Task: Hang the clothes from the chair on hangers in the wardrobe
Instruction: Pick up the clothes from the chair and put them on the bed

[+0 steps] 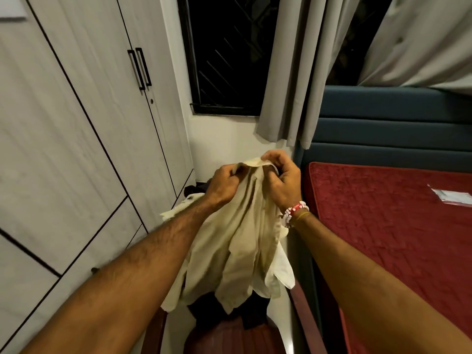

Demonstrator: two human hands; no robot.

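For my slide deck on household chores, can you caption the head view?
Both hands, left hand and right hand, hold a beige shirt by its collar above the chair, beside the closed wardrobe.

Your room is dim and warm-toned, lit from indoors; the window [229, 54] above your grip is black. Wide-angle distortion bends the wardrobe [76, 123] left of your grip, and your forearms blur slightly.
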